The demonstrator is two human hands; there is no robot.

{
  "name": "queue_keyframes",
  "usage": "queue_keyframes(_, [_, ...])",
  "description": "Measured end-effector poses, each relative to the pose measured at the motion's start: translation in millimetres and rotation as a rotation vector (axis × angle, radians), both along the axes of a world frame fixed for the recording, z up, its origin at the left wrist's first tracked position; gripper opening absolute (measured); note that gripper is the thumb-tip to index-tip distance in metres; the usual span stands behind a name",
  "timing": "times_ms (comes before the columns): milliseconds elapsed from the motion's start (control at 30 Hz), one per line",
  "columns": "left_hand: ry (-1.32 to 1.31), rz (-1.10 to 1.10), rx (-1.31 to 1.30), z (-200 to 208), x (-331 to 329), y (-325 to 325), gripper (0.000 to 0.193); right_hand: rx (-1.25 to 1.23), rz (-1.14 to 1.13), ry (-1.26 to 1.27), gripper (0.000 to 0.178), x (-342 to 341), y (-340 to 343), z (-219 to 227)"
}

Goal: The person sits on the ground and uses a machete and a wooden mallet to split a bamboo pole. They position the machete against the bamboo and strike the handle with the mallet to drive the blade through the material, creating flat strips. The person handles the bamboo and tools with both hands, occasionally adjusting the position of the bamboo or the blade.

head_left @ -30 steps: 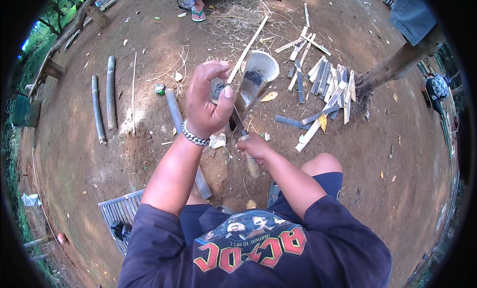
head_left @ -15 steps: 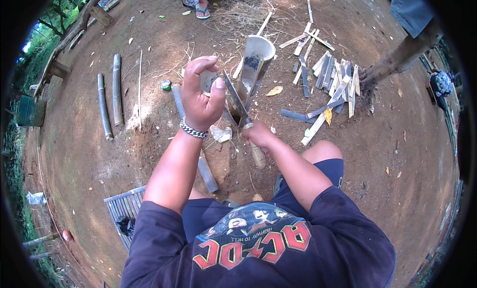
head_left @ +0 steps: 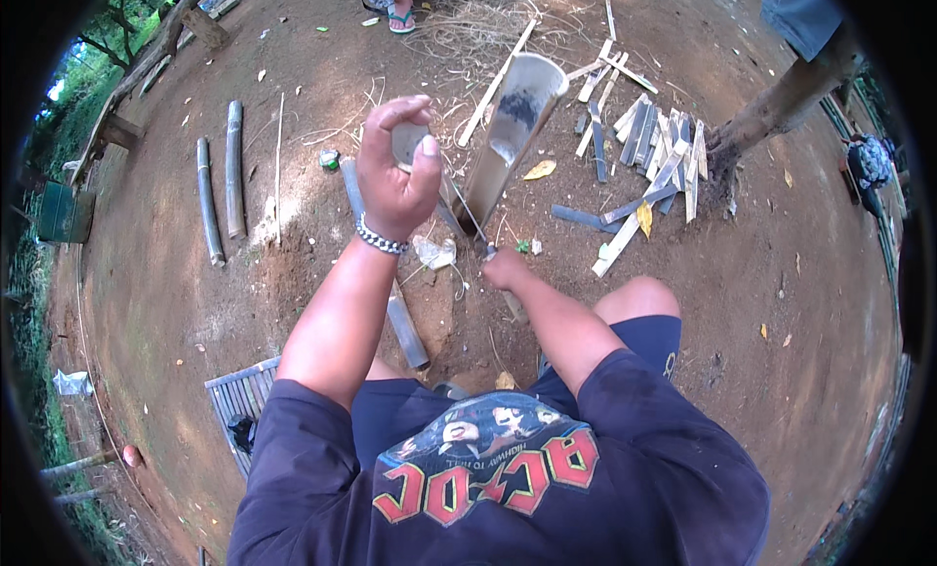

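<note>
My right hand [head_left: 506, 270] is closed around the wooden handle of a machete [head_left: 470, 211], its blade angled up and away to the left. Just right of the blade, a split half of a thick bamboo tube [head_left: 508, 141] stands tilted, its pale hollow inside darkly stained. My left hand [head_left: 395, 171] is raised, with its fingers curled round the top of another bamboo piece [head_left: 409, 144]. Only the greyish inner face of that piece shows between fingers and thumb; the hand hides most of its length.
Split bamboo strips [head_left: 659, 151] lie piled at the right beside a wooden post [head_left: 771, 107]. Two bamboo poles [head_left: 234, 171] rest on the dirt at left. A bamboo length [head_left: 405, 327] lies near my legs. Another person's sandalled foot [head_left: 401, 20] is at the far side.
The right bamboo half has swung away to the right, widening the gap from the left piece. The machete blade now appears thinner, turned more edge-on. My left hand stays nearly in place.
</note>
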State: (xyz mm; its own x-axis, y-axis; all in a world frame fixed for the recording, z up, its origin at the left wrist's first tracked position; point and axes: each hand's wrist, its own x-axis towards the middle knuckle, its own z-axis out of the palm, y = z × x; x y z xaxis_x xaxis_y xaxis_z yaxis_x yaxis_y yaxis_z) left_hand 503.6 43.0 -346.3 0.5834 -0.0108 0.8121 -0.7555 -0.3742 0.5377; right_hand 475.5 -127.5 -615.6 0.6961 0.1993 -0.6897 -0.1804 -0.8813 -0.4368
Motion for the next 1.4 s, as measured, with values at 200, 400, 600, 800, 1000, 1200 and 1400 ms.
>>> queue_keyframes(200, [0.013,-0.011,0.015,8,3,0,0.033,-0.062,-0.222,-0.233,0.039,-7,-14,38])
queue_keyframes(400, [-0.019,-0.021,0.044,13,-1,-24,0.036,0.212,-0.200,-0.130,0.043,12,-11,22])
queue_keyframes(600, [0.006,-0.060,-0.043,3,5,-16,0.032,0.138,0.096,0.036,0.047,10,-19,-14])
queue_keyframes(800, [0.037,0.154,0.020,4,-9,6,0.031,-0.050,-0.157,-0.038,0.043,-10,-5,24])
queue_keyframes(1000, [0.018,0.118,-0.038,7,-2,-6,0.034,0.097,0.030,-0.104,0.041,17,-20,-96])
queue_keyframes(1200, [-0.004,0.316,0.005,-2,-7,1,0.053,0.304,-0.245,-0.013,0.025,10,-10,-41])
queue_keyframes(1400, [0.331,0.260,-0.078,5,-24,25,0.059,0.740,-0.566,0.234,0.010,3,-3,68])
